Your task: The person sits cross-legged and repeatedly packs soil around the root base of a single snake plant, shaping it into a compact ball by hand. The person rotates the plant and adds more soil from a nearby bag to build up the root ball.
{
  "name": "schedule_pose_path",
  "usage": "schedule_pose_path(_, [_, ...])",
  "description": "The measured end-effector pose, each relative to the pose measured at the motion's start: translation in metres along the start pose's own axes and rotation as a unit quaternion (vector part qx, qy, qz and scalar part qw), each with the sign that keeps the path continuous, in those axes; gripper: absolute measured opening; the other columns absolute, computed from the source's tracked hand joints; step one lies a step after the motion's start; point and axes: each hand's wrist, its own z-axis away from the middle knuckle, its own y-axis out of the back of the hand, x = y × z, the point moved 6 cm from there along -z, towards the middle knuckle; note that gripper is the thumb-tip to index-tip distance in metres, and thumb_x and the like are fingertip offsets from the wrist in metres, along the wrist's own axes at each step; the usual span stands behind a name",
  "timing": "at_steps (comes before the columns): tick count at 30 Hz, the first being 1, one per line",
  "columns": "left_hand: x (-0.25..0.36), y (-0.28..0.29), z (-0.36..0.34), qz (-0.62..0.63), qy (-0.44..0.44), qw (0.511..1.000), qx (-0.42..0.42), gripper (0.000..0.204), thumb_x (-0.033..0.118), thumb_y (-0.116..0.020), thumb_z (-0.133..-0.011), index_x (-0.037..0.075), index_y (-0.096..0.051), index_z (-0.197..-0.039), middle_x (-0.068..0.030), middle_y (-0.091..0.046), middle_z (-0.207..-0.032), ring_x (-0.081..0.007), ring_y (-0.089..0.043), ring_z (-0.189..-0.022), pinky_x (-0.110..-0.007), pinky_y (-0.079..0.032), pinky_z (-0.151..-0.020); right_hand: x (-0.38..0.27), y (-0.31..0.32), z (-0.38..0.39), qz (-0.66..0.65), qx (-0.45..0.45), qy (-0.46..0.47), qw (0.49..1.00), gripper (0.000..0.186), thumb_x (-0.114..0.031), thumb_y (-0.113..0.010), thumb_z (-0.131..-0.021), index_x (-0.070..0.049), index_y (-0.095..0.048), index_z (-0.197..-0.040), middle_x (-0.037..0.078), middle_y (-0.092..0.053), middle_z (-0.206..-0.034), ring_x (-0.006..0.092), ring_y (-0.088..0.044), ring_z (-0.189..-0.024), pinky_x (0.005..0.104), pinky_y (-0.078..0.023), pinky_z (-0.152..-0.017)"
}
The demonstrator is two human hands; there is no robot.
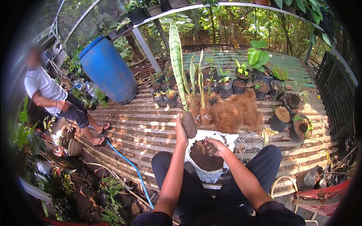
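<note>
My left hand [179, 131] holds a dark, rounded root ball [189, 124] upright, with a tall snake plant leaf [175, 64] rising from it. Below and right of it my right hand [215, 146] is at the dark soil [200, 158] in a white sack [209, 175], fingers curled at the soil; whether they grip any is unclear. Just beyond are snake plants [203, 113] in fibre-wrapped bases and a heap of brown coir fibre [233, 113]. Pale tangled strands [247, 147] lie right of the sack.
A person [49, 92] stands at the left by a blue barrel [107, 71] and a blue hose [134, 169]. Several potted plants [260, 86] line the back and right of the corrugated sheet [132, 124]. A black mesh panel [333, 94] and a red chair [320, 203] are at right.
</note>
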Motion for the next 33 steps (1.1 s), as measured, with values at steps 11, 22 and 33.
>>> schedule_pose_path(11, [-0.001, 0.004, 0.013, 0.039, -0.011, 0.998, 0.043, 0.065, 0.061, -0.041, -0.1, 0.002, -0.063, -0.116, -0.0112, -0.071, -0.094, -0.0223, -0.071, -0.083, -0.035, -0.056, -0.079, -0.011, -0.006, 0.007, 0.081, 0.177, 0.049, 0.98, 0.042, -0.048, -0.06, -0.098, -0.016, -0.049, -0.073, -0.001, -0.04, -0.056, 0.0142, -0.037, -0.048, 0.0316, -0.029, -0.046])
schedule_pose_path(22, [-0.018, 0.033, 0.015, 0.046, 0.009, 0.997, 0.069, 0.064, 0.056, -0.045, -0.1, -0.002, -0.067, -0.116, -0.0103, -0.071, -0.101, -0.0181, -0.068, -0.087, -0.032, -0.053, -0.082, -0.02, -0.014, -0.002, -0.082, 0.002, 0.018, 0.997, 0.032, -0.039, -0.059, -0.098, -0.008, -0.06, -0.108, 0.008, -0.064, -0.088, 0.0182, -0.061, -0.072, 0.0254, -0.047, -0.054])
schedule_pose_path(33, [-0.03, 0.059, 0.026, 0.028, 0.036, 0.995, 0.094, 0.068, 0.058, -0.047, -0.098, -0.005, -0.068, -0.112, -0.0117, -0.072, -0.098, -0.0183, -0.068, -0.084, -0.033, -0.052, -0.083, -0.009, -0.043, 0.003, -0.085, 0.051, 0.0, 0.995, 0.023, -0.033, -0.069, -0.095, -0.011, -0.063, -0.09, 0.003, -0.061, -0.078, 0.017, -0.06, -0.069, 0.0228, -0.045, -0.051])
